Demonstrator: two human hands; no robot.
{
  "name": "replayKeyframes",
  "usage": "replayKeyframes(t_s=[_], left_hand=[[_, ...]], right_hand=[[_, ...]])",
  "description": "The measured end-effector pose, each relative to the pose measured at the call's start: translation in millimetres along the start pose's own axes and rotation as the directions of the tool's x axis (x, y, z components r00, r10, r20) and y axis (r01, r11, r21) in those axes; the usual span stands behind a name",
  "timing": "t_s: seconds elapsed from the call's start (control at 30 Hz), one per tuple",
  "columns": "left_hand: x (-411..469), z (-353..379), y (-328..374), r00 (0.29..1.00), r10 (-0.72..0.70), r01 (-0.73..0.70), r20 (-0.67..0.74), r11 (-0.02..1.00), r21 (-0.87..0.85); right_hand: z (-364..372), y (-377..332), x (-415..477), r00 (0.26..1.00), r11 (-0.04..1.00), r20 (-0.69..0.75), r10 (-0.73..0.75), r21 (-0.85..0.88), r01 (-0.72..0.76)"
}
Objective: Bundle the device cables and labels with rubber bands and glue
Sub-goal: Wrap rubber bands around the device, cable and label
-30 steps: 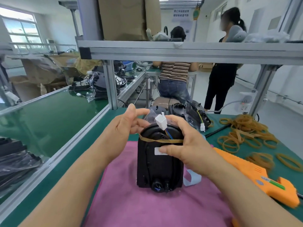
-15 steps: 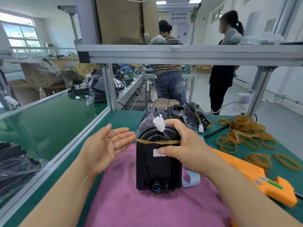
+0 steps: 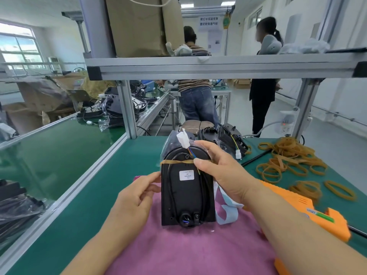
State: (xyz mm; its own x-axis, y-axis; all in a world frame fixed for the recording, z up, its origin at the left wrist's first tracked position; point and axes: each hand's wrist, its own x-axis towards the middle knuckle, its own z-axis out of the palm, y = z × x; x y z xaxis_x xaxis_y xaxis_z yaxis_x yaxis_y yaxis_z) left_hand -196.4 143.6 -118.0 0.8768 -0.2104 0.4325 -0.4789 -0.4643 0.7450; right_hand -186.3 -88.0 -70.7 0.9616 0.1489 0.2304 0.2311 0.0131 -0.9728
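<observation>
A black device [image 3: 186, 197] stands tilted on a pink cloth [image 3: 188, 251]. A tan rubber band [image 3: 174, 162] runs round its upper part, over a black cable. A white label [image 3: 186, 175] sits on its face. A white connector [image 3: 183, 140] with coloured wires sticks up at the top. My right hand [image 3: 220, 171] grips the device's upper right side, thumb on the band. My left hand [image 3: 137, 199] touches the device's left edge with its fingertips.
An orange glue gun [image 3: 309, 213] lies right of the cloth. Several loose rubber bands [image 3: 288, 161] are heaped at the back right. More black devices [image 3: 224, 137] stand behind. An aluminium shelf frame [image 3: 198, 66] crosses overhead. Two people stand beyond the bench.
My left hand let go of the device's top, opened away to the left, then came back to touch its lower left edge. My right hand kept its hold.
</observation>
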Motion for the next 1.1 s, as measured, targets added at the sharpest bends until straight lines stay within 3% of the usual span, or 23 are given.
replayKeyframes(t_s=[0.07,0.2,0.37,0.47,0.53,0.6,0.67,0.73,0.83,0.9,1.0,1.1], left_hand=[[0.7,-0.6,-3.0,0.997,0.073,-0.072,-0.004,0.994,0.082],[4.7,-5.5,-5.5,0.963,0.269,-0.249,-0.002,0.894,0.372],[4.1,-2.9,14.4,0.806,0.589,-0.53,0.062,0.671,0.519],[3.0,-3.6,35.2,0.774,0.632,-0.586,0.042,0.689,0.425],[0.7,-4.8,44.2,0.843,0.538,-0.509,-0.011,0.804,0.307],[0.3,-10.5,56.8,0.97,0.243,-0.236,-0.012,0.954,0.186],[2.7,-16.9,61.5,0.999,-0.002,0.004,-0.051,0.999,0.038],[8.9,-22.4,63.3,0.99,-0.097,0.093,-0.102,0.995,-0.039],[12.2,-18.7,59.4,0.955,-0.293,0.284,-0.056,0.95,-0.127],[14.6,-12.2,50.0,0.896,-0.44,0.445,0.068,0.878,-0.175],[17.0,-0.8,38.4,0.75,-0.6,0.658,0.279,0.719,-0.224],[16.6,9.4,27.0,0.654,-0.642,0.752,0.399,0.611,-0.249]], right_hand=[[-0.5,3.8,3.8,0.996,1.0,-0.087,0.002,0.021,0.0],[-5.6,-4.5,8.5,0.979,0.966,-0.166,0.117,0.247,-0.074],[-3.2,-17.2,7.4,0.936,0.882,-0.058,0.347,0.359,-0.305],[3.3,-19.4,1.2,0.888,0.822,0.131,0.442,0.337,-0.459],[-1.0,-26.4,-2.8,0.861,0.824,0.17,0.48,0.25,-0.508],[-20.6,-35.6,-1.6,0.875,0.875,0.005,0.484,-0.016,-0.483],[-45.9,-43.0,-0.6,0.883,0.878,-0.199,0.424,-0.15,-0.455],[-70.1,-44.6,-1.7,0.863,0.881,-0.35,0.365,-0.17,-0.442],[-90.6,-37.9,-11.3,0.84,0.852,-0.426,0.335,-0.243,-0.464],[-99.8,-28.8,-16.3,0.838,0.781,-0.461,0.293,-0.39,-0.487],[-103.4,-19.0,-22.4,0.879,0.586,-0.417,0.229,-0.662,-0.467],[-92.0,-12.6,-29.1,0.908,0.33,-0.223,0.356,-0.879,-0.345]])
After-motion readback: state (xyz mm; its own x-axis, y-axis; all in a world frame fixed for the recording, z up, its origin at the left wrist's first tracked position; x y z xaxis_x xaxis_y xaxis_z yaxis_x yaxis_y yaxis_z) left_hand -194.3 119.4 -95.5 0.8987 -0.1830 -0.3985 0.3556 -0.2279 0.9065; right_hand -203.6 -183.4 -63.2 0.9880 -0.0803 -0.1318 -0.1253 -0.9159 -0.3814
